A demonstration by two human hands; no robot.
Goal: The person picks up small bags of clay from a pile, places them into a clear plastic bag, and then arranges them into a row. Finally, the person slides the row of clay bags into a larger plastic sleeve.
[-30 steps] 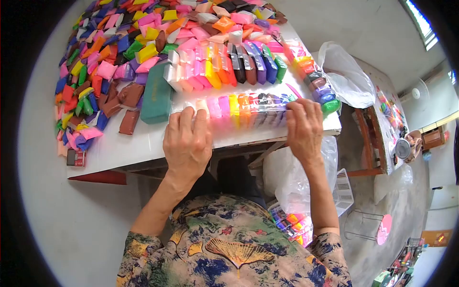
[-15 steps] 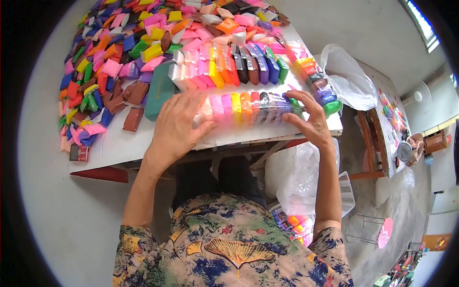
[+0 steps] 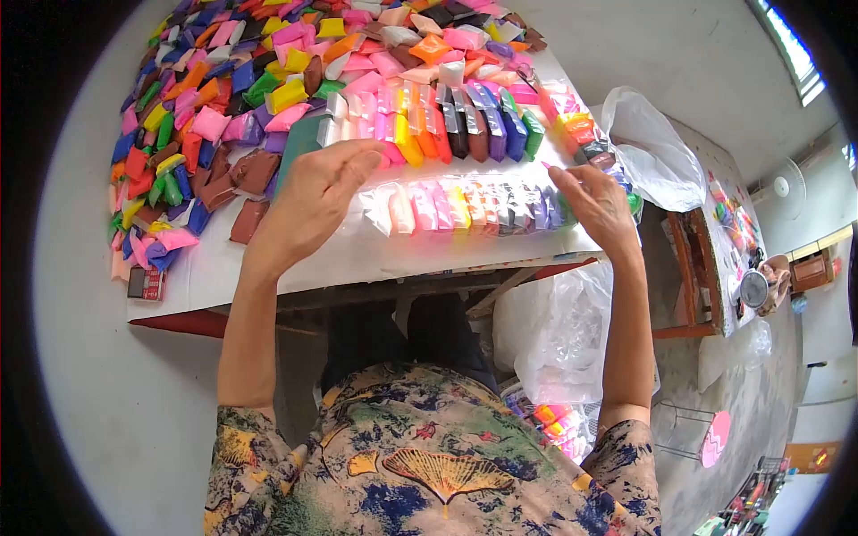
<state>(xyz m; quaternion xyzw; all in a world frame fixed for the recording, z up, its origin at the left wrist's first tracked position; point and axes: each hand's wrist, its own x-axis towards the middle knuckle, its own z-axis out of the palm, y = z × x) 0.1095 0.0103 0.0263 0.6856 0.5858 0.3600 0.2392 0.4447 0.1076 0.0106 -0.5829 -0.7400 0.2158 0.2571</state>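
A clear plastic bag point(image 3: 454, 211) holding a row of small coloured packets lies along the table's front edge, running from pale peach at the left to blue and green at the right. Above its left end is my left hand point(image 3: 322, 183), open, thumb and fingers loosely bent and close together, off the bag. At the green end, my right hand point(image 3: 597, 204) is open with curved fingers, fingertips right beside the bag. Behind the bag stands a double row of upright packets point(image 3: 447, 125), sorted by colour, against a green block point(image 3: 302, 143).
Loose coloured packets point(image 3: 210, 125) are heaped over the table's left and back. Another filled bag point(image 3: 581, 129) lies at the right edge, beside an empty clear bag point(image 3: 657, 147). A small red box point(image 3: 147, 284) sits at the front left corner. Clear plastic point(image 3: 554, 330) hangs below the table.
Both hands have let go of the filled bag. My left hand has risen up and away from its left end; my right hand has shifted slightly right. The bag now lies flat, its left flap showing.
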